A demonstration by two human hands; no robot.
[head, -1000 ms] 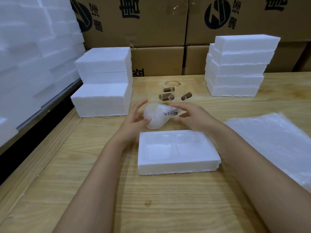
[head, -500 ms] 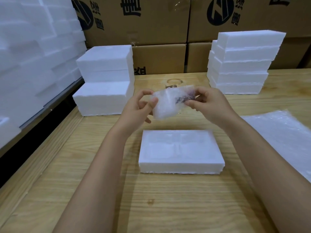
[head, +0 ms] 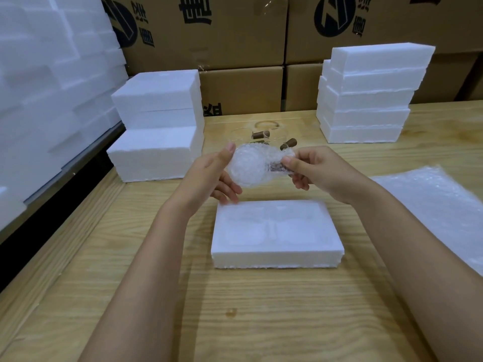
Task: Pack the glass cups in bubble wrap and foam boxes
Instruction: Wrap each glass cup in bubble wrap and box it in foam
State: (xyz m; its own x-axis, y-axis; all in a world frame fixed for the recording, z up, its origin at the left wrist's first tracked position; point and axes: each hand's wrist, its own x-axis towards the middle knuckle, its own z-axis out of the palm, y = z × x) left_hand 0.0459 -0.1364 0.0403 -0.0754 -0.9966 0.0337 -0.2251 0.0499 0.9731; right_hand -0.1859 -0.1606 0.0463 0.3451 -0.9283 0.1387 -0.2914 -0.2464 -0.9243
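Left hand [head: 209, 178] gripping bubble-wrapped cup [head: 248, 168], right hand [head: 318, 171] pinching its brown handle end, bundle round, crinkly, translucent

Pale wooden table [head: 261, 322], grain running left-right. Small brownish spot [head: 231, 312] on its near part, maybe a knot or stain. Brown cardboard cartons [head: 235, 35] stacked along the back, bold black print on their faces
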